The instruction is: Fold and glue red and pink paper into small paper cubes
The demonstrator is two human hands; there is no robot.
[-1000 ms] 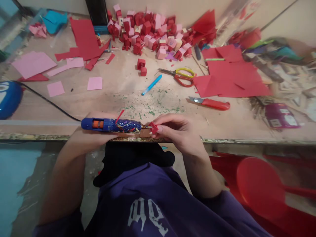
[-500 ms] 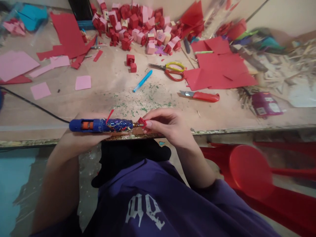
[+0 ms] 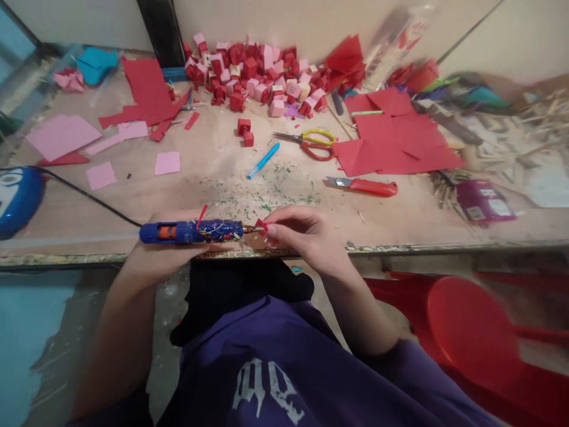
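Turned since earlier, red paper (image 3: pixel 261 225) is pinched by right fingers (image 3: pixel 279 232), left hand (image 3: pixel 171 253) gripping blue tool (image 3: pixel 184 232), cutter (image 3: pixel 372 187) and scissors (image 3: pixel 303 140) beyond.

A cream wall (image 3: pixel 249 18) runs along the top of the frame, and soft light makes it look pale. I see a thick black post (image 3: pixel 160 32) by it at the upper left, and a thin dark line (image 3: pixel 471 31) slanting at the upper right. The light brown tabletop (image 3: pixel 208 142) goes right across the middle. Down at the lower left, the grey floor (image 3: pixel 66 332) has a big blue patch (image 3: pixel 22 332). A round red seat (image 3: pixel 473 326) shows at the lower right.
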